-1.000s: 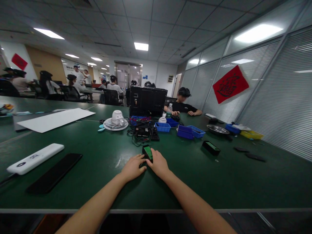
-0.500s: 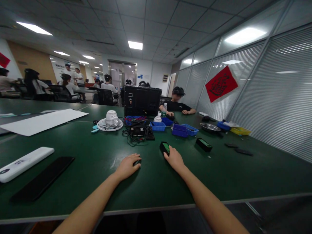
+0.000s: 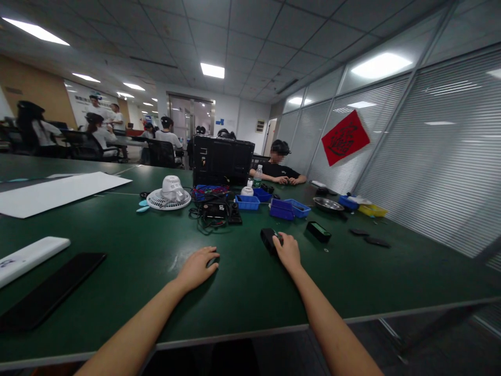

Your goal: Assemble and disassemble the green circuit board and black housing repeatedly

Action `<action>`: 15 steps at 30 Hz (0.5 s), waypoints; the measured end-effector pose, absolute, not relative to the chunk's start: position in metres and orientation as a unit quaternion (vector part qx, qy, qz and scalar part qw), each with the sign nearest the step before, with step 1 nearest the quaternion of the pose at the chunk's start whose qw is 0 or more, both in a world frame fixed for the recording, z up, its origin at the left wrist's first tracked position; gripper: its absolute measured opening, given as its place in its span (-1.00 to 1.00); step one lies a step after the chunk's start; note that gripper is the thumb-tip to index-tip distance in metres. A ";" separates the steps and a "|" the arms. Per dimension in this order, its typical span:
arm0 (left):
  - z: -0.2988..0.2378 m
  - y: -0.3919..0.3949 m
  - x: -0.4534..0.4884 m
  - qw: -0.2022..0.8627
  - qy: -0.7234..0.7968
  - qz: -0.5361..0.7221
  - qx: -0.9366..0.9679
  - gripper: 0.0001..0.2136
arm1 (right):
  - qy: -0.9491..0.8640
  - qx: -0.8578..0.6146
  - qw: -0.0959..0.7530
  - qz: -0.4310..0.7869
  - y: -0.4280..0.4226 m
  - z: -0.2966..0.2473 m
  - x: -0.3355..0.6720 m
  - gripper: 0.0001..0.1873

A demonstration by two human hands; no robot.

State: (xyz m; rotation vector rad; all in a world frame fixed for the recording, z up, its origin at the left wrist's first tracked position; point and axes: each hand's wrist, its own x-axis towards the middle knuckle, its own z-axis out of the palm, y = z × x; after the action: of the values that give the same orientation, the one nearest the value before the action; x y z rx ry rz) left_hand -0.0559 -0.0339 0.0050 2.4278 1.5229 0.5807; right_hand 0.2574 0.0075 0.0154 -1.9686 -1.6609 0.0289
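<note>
My left hand [image 3: 198, 269] lies palm down on the green table, fingers stretched forward and thumb apart. A dark patch shows between its thumb and fingers; whether it is a small object or shadow I cannot tell. Farther right, my right hand [image 3: 288, 251] grips the near right end of a small black box-shaped device [image 3: 268, 239], thumb on its side. Its dark side faces me and it is at or just above the tabletop. A similar black case with a green circuit board [image 3: 318, 231] lies to the right, with a small ring [image 3: 326, 250] near it.
Ahead are a white fan [image 3: 169, 196], tangled cables with a black adapter [image 3: 213, 210], blue bins [image 3: 282, 209] and a metal dish [image 3: 327, 204]. A black computer case [image 3: 223, 161] stands behind. A person [image 3: 279, 167] sits across. Dark flat pieces [image 3: 376, 242] lie right; a black panel [image 3: 55, 287] left.
The device in my right hand has turned, so its green board no longer shows and a black side does. The view has swung slightly right. My left hand keeps its pose.
</note>
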 end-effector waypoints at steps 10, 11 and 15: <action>0.006 -0.035 -0.055 0.100 0.522 0.191 0.825 -0.66 | -0.579 -0.756 0.295 0.080 0.017 0.013 0.263 -0.52; 0.006 -0.036 -0.055 0.102 0.522 0.192 0.825 -0.66 | -0.559 -0.767 0.299 0.099 0.019 0.015 0.270 -0.53; 0.007 -0.037 -0.056 0.106 0.521 0.196 0.824 -0.66 | -0.502 -0.813 0.273 0.110 0.025 0.015 0.296 -0.52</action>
State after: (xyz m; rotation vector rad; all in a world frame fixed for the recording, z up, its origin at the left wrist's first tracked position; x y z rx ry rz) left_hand -0.0557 -0.0365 0.0074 2.4281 1.5334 0.5773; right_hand 0.2959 0.0254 0.0150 -2.1881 -1.3492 0.2966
